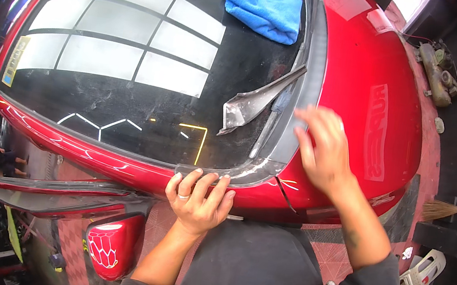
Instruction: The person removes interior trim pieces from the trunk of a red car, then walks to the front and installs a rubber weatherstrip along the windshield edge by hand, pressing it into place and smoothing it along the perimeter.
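Note:
A red car's windshield point(162, 116) lies in front of me, with grey-black cowl trim point(309, 78) along its base. My left hand point(199, 199), a ring on one finger, rests over the red pillar at the near lower corner. Its fingers are bent and slightly apart, with the tips at a dark strip along the glass edge. My right hand point(323, 149) hovers by the cowl trim at the hood's edge, fingers curved and apart, their tips blurred; I see nothing in it. A loose, dusty grey trim piece point(253, 104) lies on the glass and cowl, apart from both hands.
A folded blue towel point(263, 10) lies on the windshield's far right. The red hood point(361, 102) spreads to the right. Beside the car are an open door point(54, 197) and a red mirror point(114, 245). On the floor are a broom point(441, 211) and a white plastic chair point(423, 275).

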`<state>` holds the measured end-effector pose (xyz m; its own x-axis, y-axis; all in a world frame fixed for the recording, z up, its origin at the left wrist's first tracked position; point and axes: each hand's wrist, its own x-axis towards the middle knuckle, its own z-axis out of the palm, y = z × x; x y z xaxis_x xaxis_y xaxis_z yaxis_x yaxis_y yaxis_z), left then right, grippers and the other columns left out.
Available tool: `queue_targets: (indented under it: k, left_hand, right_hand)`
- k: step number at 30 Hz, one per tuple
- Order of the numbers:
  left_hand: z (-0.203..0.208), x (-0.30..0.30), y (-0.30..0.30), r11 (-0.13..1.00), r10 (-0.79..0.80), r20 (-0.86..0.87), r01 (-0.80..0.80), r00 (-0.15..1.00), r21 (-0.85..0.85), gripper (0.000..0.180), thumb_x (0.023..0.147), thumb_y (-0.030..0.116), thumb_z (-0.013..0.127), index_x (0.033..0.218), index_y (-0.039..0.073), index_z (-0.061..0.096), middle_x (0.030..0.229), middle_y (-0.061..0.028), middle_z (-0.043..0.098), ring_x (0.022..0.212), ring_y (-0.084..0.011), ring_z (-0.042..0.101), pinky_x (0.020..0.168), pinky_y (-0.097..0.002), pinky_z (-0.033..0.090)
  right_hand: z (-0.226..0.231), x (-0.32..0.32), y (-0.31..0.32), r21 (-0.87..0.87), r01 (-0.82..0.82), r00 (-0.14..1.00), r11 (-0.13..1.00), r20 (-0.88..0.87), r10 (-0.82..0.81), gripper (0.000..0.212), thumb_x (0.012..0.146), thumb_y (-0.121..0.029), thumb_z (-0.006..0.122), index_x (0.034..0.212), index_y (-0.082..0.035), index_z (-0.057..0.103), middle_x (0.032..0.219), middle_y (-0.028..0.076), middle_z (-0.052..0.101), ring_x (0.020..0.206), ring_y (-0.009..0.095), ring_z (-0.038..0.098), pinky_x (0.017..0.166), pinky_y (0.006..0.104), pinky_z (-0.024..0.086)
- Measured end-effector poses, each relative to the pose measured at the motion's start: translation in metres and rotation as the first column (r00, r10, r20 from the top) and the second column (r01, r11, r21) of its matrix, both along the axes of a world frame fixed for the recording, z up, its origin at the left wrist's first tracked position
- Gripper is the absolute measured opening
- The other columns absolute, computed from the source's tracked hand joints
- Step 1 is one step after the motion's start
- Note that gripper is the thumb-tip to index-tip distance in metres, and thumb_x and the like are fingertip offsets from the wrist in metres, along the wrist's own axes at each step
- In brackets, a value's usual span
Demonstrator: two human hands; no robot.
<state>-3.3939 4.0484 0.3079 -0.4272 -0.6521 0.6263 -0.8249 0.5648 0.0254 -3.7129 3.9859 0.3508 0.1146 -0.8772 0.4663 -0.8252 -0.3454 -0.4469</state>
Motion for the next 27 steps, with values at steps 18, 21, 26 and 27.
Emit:
queue_targets:
  k: [18, 21, 26, 27]
  left_hand:
    - [0.004, -0.020, 0.044, 0.991, -0.042, -0.409, -0.013, 0.912, -0.130, 0.042, 0.107, 0.010, 0.059, 0.141, -0.010, 0.074, 0.130, -0.0234, 0.078, 0.128, -0.0403, 0.069, 0.116, -0.0537, 0.054]
    - [0.023, -0.011, 0.057, 0.987, 0.037, -0.450, -0.102, 0.892, -0.122, 0.041, 0.108, 0.011, 0.059, 0.141, -0.008, 0.076, 0.128, -0.0203, 0.078, 0.129, -0.0395, 0.066, 0.119, -0.0524, 0.049]
    - [0.023, -0.061, 0.027, 0.996, -0.057, -0.070, 0.062, 0.996, 0.069, 0.031, 0.106, 0.020, 0.078, 0.133, 0.006, 0.083, 0.129, -0.0139, 0.081, 0.131, -0.0391, 0.069, 0.121, -0.0545, 0.047]
    - [0.010, -0.070, 0.022, 0.989, -0.056, -0.057, 0.063, 0.997, 0.130, 0.033, 0.106, 0.023, 0.079, 0.134, 0.006, 0.083, 0.129, -0.0147, 0.080, 0.131, -0.0392, 0.069, 0.120, -0.0547, 0.047]
  right_hand:
    - [0.023, -0.184, 0.081, 0.134, 0.282, 0.753, 0.950, 0.583, -0.306, 0.046, 0.123, -0.034, 0.065, 0.157, -0.002, 0.069, 0.125, 0.011, 0.083, 0.103, 0.016, 0.078, 0.084, 0.0339, 0.061]
    - [-0.054, -0.253, 0.232, 0.162, 0.527, 0.455, 0.834, 0.775, -0.438, 0.048, 0.127, -0.031, 0.061, 0.161, 0.003, 0.062, 0.127, 0.005, 0.077, 0.100, 0.009, 0.073, 0.081, 0.0239, 0.057]
    - [-0.265, -0.316, 0.550, 0.469, 0.789, 0.108, 0.397, 0.530, -0.841, 0.045, 0.127, -0.041, 0.059, 0.145, 0.000, 0.066, 0.095, 0.002, 0.070, 0.078, 0.009, 0.060, 0.065, 0.0260, 0.047]
    - [-0.326, -0.310, 0.624, 0.382, 0.865, 0.153, 0.324, 0.416, -0.897, 0.043, 0.126, -0.042, 0.061, 0.134, 0.000, 0.068, 0.096, 0.005, 0.071, 0.080, 0.013, 0.062, 0.069, 0.0322, 0.051]
